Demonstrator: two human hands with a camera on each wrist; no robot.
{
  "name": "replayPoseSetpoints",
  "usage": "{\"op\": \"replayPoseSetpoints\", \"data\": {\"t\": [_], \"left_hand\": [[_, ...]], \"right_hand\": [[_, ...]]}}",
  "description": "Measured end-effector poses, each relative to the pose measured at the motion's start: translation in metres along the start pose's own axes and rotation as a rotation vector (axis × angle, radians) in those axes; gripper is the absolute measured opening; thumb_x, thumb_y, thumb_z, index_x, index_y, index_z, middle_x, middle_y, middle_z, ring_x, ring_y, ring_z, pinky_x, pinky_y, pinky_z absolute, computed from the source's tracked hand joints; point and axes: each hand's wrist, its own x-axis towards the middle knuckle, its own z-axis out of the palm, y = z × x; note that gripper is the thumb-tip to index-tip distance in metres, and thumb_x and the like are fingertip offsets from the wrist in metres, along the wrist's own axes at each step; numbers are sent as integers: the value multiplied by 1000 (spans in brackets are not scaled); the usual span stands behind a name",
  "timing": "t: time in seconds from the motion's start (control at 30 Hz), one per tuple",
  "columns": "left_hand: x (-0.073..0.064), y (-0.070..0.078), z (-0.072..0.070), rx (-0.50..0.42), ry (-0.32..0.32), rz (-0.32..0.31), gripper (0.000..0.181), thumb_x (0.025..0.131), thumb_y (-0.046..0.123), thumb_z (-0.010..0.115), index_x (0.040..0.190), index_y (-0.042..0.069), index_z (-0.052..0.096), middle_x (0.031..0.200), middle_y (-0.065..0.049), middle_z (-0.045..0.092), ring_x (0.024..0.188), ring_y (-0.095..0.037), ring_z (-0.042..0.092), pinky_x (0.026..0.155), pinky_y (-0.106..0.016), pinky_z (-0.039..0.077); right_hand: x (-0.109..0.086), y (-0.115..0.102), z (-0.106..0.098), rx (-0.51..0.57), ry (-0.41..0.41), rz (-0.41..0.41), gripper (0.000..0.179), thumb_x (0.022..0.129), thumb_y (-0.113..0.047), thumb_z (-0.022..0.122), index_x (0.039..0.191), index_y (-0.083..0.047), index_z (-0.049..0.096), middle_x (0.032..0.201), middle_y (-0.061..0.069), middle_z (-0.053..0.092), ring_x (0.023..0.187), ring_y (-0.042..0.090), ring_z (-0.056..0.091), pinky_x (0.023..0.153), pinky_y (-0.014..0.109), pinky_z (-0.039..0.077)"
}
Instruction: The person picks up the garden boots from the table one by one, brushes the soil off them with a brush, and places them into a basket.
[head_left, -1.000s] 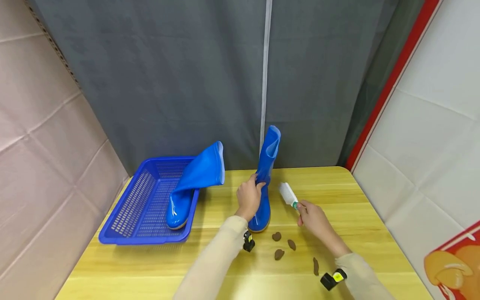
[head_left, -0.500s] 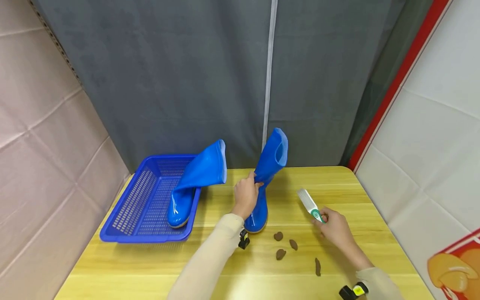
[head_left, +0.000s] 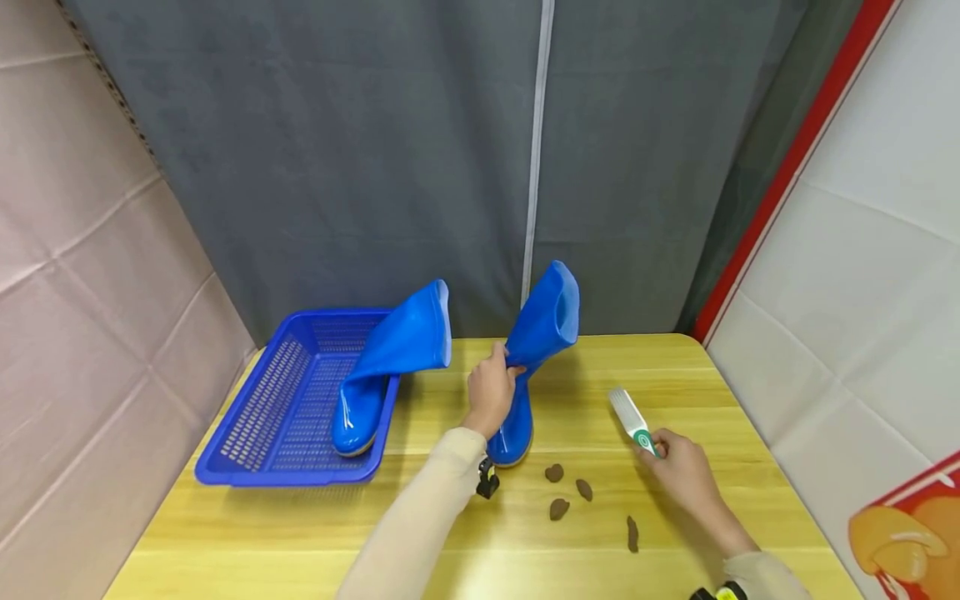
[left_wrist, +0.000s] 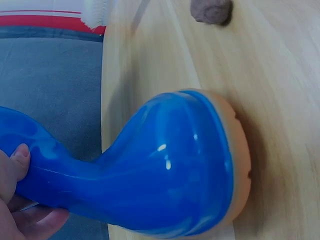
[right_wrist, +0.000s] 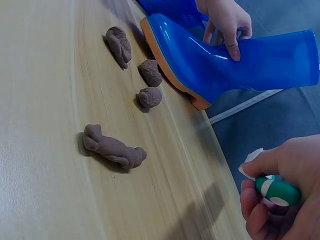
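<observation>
My left hand (head_left: 491, 390) grips the shaft of a glossy blue rain boot (head_left: 542, 321), thumb and fingers round it above the ankle. The boot leans to the right over the wooden table, and its tan sole (left_wrist: 239, 160) shows in the left wrist view. My right hand (head_left: 682, 467) holds a white-bristled brush (head_left: 628, 412) by its green and white handle (right_wrist: 280, 191), apart from the boot on its right. Several brown clay-like lumps (head_left: 558, 508) lie on the table between the boot and my right forearm; a longer one (right_wrist: 114, 147) lies nearest that hand.
At the left stands a blue perforated plastic basket (head_left: 217, 477). A second blue boot (head_left: 397, 342) lies in it, its shaft leaning out over the right rim. A grey curtain (head_left: 337, 167) hangs behind the wooden table (head_left: 300, 550), with pale panels on both sides.
The brush in my right hand has moved right and nearer to me, away from the boot. The boot in my left hand has tilted further right, its opening turning toward me.
</observation>
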Motion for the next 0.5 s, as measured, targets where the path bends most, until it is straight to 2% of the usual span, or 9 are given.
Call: {"op": "replayPoseSetpoints", "data": {"t": [0.13, 0.3, 0.5], "left_hand": [[2, -3, -1, -25, 26, -21, 27, 90, 36, 62, 102, 12, 56, 84, -10, 74, 71, -26, 70, 61, -38, 54], [2, -3, -7, -99, 20, -64, 28, 92, 33, 59, 109, 11, 54, 97, -12, 74, 81, -28, 72, 73, -41, 58], [0, -5, -11, -134, 3, -71, 39, 93, 27, 58, 130, 13, 54, 113, -10, 71, 96, -27, 71, 86, -44, 56]], "right_hand": [[0, -2, 1, 16, -17, 4, 24, 85, -21, 68, 97, 0, 65, 61, 1, 48, 48, 5, 39, 40, 19, 33], [1, -4, 3, 41, -37, 2, 21, 86, -20, 67, 96, -2, 63, 62, 2, 49, 48, 6, 42, 41, 19, 36], [1, -9, 8, 103, -66, -3, 17, 87, -16, 66, 96, -2, 62, 60, 2, 49, 46, 6, 44, 39, 19, 37]]}}
